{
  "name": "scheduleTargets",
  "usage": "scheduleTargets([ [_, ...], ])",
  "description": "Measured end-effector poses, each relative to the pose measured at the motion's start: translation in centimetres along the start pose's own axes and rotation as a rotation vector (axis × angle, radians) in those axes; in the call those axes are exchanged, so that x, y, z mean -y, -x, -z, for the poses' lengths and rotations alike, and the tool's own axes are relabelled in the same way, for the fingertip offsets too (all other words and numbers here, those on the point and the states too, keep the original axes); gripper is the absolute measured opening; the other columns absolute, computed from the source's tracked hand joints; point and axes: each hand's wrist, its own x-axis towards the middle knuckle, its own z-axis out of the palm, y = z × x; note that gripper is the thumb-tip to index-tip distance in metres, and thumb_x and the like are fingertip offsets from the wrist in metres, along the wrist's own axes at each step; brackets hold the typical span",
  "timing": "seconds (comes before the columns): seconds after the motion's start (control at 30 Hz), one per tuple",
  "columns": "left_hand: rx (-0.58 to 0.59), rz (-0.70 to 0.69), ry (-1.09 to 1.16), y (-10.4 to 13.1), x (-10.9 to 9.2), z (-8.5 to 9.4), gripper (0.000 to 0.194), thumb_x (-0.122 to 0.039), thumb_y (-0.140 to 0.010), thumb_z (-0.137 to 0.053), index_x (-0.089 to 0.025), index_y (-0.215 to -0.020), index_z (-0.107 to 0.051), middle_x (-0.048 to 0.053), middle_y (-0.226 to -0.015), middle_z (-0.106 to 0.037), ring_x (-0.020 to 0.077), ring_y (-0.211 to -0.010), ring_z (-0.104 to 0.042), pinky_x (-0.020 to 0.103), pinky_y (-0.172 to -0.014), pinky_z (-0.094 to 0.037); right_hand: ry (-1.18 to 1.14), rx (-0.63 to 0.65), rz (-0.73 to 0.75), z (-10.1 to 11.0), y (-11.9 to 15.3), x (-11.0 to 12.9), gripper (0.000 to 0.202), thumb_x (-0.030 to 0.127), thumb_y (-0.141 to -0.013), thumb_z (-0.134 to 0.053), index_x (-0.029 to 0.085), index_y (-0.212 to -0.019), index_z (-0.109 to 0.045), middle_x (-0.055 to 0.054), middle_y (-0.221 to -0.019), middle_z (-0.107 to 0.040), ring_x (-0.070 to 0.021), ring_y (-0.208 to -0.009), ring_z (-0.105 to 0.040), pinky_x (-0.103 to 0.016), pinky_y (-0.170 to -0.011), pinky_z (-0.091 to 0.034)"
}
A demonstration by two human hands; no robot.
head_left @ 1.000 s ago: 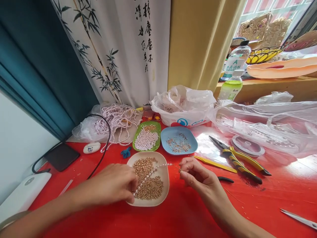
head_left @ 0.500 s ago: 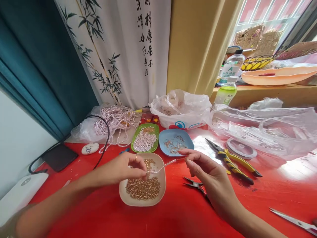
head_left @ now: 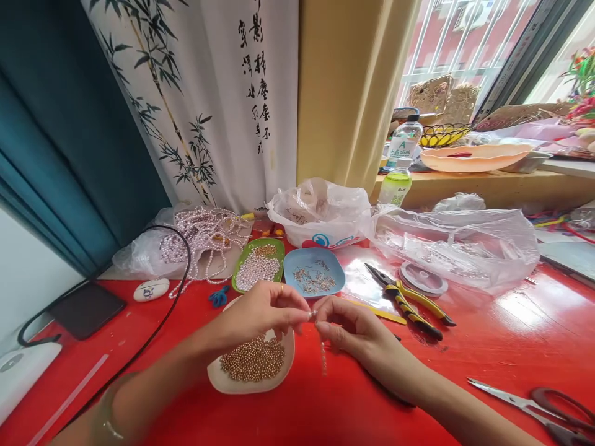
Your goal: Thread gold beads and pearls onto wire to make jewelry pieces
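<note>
My left hand (head_left: 274,310) and my right hand (head_left: 351,325) meet fingertip to fingertip above the red table, both closed in a pinch. Between them runs a thin strand of small pale beads (head_left: 324,359), whose free end dangles below my right fingers. Its pinched part is mostly covered by the fingertips. Under my left hand stands a cream dish (head_left: 290,359) of small gold beads (head_left: 253,359). Behind the hands are a blue dish (head_left: 337,280) with small metal findings (head_left: 313,282) and a green dish (head_left: 280,257) of pale pink pearl beads (head_left: 255,266).
Yellow-black pliers (head_left: 409,300) and a clear spool (head_left: 424,279) lie to the right. Scissors (head_left: 520,402) rest at the lower right. Plastic bags (head_left: 460,248) line the back, beside pink pearl strands (head_left: 204,232). A black cable (head_left: 179,291) crosses the left side.
My hands have come together from either side, so the bead strand no longer stretches between them and now hangs down. The camera view has turned slightly to the right.
</note>
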Motion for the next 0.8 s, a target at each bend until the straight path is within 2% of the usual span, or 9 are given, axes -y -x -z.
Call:
scheduleTargets([
  [0.13,-0.039,0.022,-0.123,-0.1,0.8,1.3,0.014,-0.025,-0.065,-0.063,-0.014,-0.073,-0.066,0.001,-0.062,-0.06,0.0102,-0.054,-0.05,0.021,-0.05,-0.039,-0.032,-0.078,-0.028,0.5,-0.1,-0.2,0.026,0.042,-0.077,-0.056,0.018,-0.072,-0.047,0.004,-0.065,-0.044,-0.0088,-0.056,-0.042,-0.023,-0.054,-0.036],
  [0.27,-0.257,-0.13,-0.342,-0.1,1.6,2.1,0.015,-0.028,-0.068,-0.06,-0.017,-0.069,-0.069,0.004,-0.075,-0.06,0.0139,-0.066,-0.053,0.024,-0.059,-0.041,-0.043,-0.108,-0.072,0.5,-0.2,-0.4,0.028,0.044,-0.076,-0.057,0.018,-0.074,-0.048,0.004,-0.063,-0.043,-0.0089,-0.055,-0.042,-0.023,-0.054,-0.037],
  [0.33,-0.311,-0.158,-0.378,-0.2,1.8,2.1,0.017,-0.029,-0.069,-0.059,-0.017,-0.072,-0.07,0.004,-0.074,-0.062,0.0151,-0.067,-0.055,0.026,-0.061,-0.042,-0.061,-0.124,-0.097,0.3,-0.2,-0.5,0.028,0.045,-0.075,-0.057,0.018,-0.074,-0.048,0.005,-0.063,-0.043,-0.0085,-0.054,-0.043,-0.023,-0.054,-0.037],
  [0.43,-0.322,-0.083,-0.261,-0.3,1.8,1.8,0.021,-0.03,-0.07,-0.058,-0.015,-0.079,-0.07,0.005,-0.067,-0.065,0.0152,-0.061,-0.056,0.026,-0.057,-0.043,-0.073,-0.154,-0.106,-0.1,-0.2,-0.6,0.029,0.046,-0.074,-0.058,0.018,-0.072,-0.048,0.005,-0.061,-0.045,-0.009,-0.054,-0.045,-0.023,-0.054,-0.037],
  [0.5,-0.34,-0.056,-0.178,-0.4,1.6,1.5,0.022,-0.03,-0.069,-0.06,-0.013,-0.08,-0.069,0.005,-0.069,-0.067,0.0161,-0.062,-0.058,0.027,-0.059,-0.044,-0.071,-0.162,-0.103,-0.3,-0.1,-0.6,0.029,0.046,-0.073,-0.059,0.019,-0.07,-0.048,0.004,-0.061,-0.045,-0.0092,-0.054,-0.045,-0.023,-0.053,-0.038],
  [0.63,-0.354,-0.107,0.04,-0.2,1.3,0.8,0.021,-0.026,-0.07,-0.06,-0.015,-0.086,-0.068,0.007,-0.084,-0.069,0.0174,-0.076,-0.06,0.029,-0.07,-0.046,-0.026,-0.115,-0.083,-0.6,0.0,-1.2,0.028,0.044,-0.074,-0.059,0.018,-0.069,-0.049,0.003,-0.066,-0.048,-0.0087,-0.054,-0.046,-0.023,-0.053,-0.038],
  [0.8,-0.331,-0.183,0.384,0.2,1.5,-0.3,0.011,-0.019,-0.07,-0.061,-0.015,-0.079,-0.066,0.002,-0.073,-0.067,0.0121,-0.07,-0.06,0.024,-0.07,-0.046,0.07,0.007,-0.064,-1.2,0.3,-2.0,0.023,0.038,-0.079,-0.054,0.018,-0.068,-0.049,0.002,-0.067,-0.049,-0.0094,-0.057,-0.042,-0.022,-0.052,-0.034],
])
